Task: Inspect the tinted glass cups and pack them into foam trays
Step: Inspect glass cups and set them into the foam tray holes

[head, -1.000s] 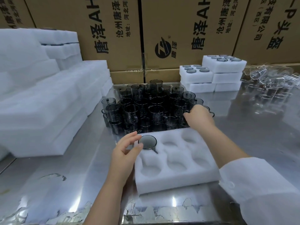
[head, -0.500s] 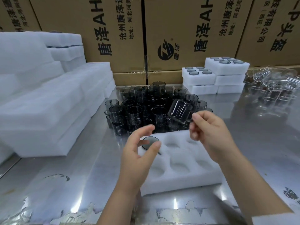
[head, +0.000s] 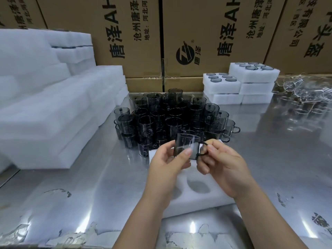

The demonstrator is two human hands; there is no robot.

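Observation:
Both hands hold one dark tinted glass cup [head: 185, 144] above the white foam tray [head: 201, 196]. My left hand [head: 168, 168] grips its body between thumb and fingers. My right hand [head: 222, 166] pinches the cup's handle. The hands hide the tray's far pockets, including the one that held a cup earlier. A dense cluster of tinted cups [head: 170, 119] stands on the steel table just behind the tray.
Stacks of white foam trays [head: 50, 108] fill the left side. Packed foam trays [head: 248, 81] are stacked at the back right, with a pile of clear glass cups [head: 305, 92] beside them. Cardboard boxes [head: 179, 33] form a wall behind.
My right hand lifted a cup from the cluster and brought it toward me over the tray. My left hand left the cup in the tray pocket and took hold of the lifted cup's body.

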